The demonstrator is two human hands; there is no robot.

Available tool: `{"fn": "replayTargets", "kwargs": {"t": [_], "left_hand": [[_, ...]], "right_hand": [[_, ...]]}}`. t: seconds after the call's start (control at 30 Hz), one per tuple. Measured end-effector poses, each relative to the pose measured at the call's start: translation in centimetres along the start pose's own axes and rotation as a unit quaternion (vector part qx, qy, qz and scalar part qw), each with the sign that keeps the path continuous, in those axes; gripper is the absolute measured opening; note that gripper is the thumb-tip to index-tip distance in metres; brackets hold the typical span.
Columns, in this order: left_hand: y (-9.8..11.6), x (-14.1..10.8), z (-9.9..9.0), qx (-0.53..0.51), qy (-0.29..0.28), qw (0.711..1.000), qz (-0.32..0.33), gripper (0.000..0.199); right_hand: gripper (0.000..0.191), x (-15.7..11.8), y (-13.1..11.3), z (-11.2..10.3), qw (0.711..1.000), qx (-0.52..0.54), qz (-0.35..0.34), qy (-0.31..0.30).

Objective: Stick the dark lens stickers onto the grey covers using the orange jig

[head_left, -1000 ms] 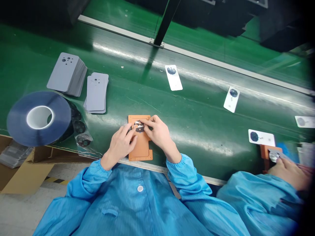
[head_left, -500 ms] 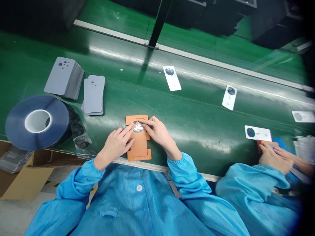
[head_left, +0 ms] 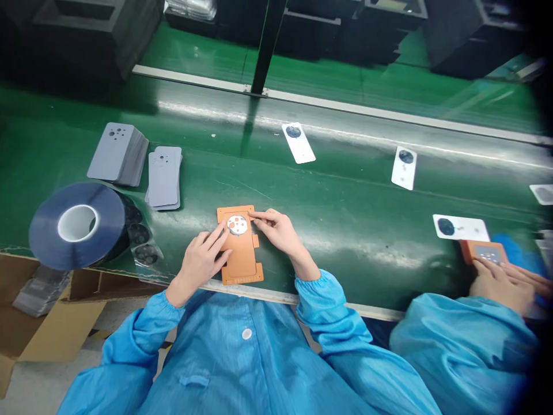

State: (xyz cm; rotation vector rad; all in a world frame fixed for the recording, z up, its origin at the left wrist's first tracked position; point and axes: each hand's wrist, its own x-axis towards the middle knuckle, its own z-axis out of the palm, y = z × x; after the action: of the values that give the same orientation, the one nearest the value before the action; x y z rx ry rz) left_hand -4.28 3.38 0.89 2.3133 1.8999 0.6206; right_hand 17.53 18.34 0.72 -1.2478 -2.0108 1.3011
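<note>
An orange fixture plate (head_left: pixel 242 253) lies near the bench's front edge. Near its top end sits a round white disc (head_left: pixel 237 225) with several holes. My left hand (head_left: pixel 201 259) rests along the plate's left side, fingers spread, fingertips at the disc's left edge and the thumb on the plate. On the other side my right hand (head_left: pixel 279 233) has its index finger stretched to the plate's upper right edge, with the thumb just below. Nothing shows between its fingers, though the lower ones are curled partly out of sight.
On the left stand a tall stack of grey phone-shaped sheets (head_left: pixel 113 153), a smaller stack (head_left: pixel 164 178) and a tape roll (head_left: pixel 78 253) with dark round stickers. White panels (head_left: pixel 298 143) lie beyond. A co-worker's hands (head_left: pixel 501 282) work at right. An open carton (head_left: pixel 47 340) sits below left.
My fingers have drawn back from over the disc to its edges, so more of it shows. The disc now looks whiter. The view has shifted slightly.
</note>
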Motion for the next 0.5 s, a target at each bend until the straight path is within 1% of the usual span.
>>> {"fn": "replayTargets", "kwargs": {"t": [0.1,0.17,0.2,0.27,0.33,0.37,0.43,0.5], "left_hand": [[0.0,-0.3,0.0,-0.029,0.014,0.999,-0.006,0.047],[-0.5,-0.4,-0.5,-0.05,0.037,0.998,-0.019,0.039],[-1.0,-0.3,-0.8,-0.053,0.057,0.996,-0.035,0.034],[-2.7,0.0,-1.9,-0.03,0.105,0.99,-0.087,0.029],[-4.9,0.7,-3.3,0.026,0.14,0.979,-0.146,0.034],[-6.1,1.1,-3.9,0.056,0.144,0.973,-0.169,0.039],[-8.1,2.0,-4.9,0.104,0.123,0.966,-0.2,0.051],[-9.3,2.6,-5.3,0.13,0.094,0.963,-0.216,0.054]], "right_hand": [[0.033,-0.3,0.3,-0.1,1.0,0.008,-0.002,0.007],[0.033,-0.5,0.4,-0.1,1.0,0.012,-0.003,0.01],[0.033,-0.6,0.5,-0.1,1.0,0.014,-0.005,0.013],[0.033,-0.7,0.6,-0.1,1.0,0.019,-0.008,0.022],[0.034,-0.7,0.7,0.0,0.999,0.025,-0.009,0.027],[0.035,-0.7,0.8,0.0,0.999,0.027,-0.009,0.027],[0.036,-0.7,0.9,0.1,0.999,0.03,-0.011,0.026],[0.037,-0.7,1.1,0.2,0.999,0.034,-0.01,0.025]]}}
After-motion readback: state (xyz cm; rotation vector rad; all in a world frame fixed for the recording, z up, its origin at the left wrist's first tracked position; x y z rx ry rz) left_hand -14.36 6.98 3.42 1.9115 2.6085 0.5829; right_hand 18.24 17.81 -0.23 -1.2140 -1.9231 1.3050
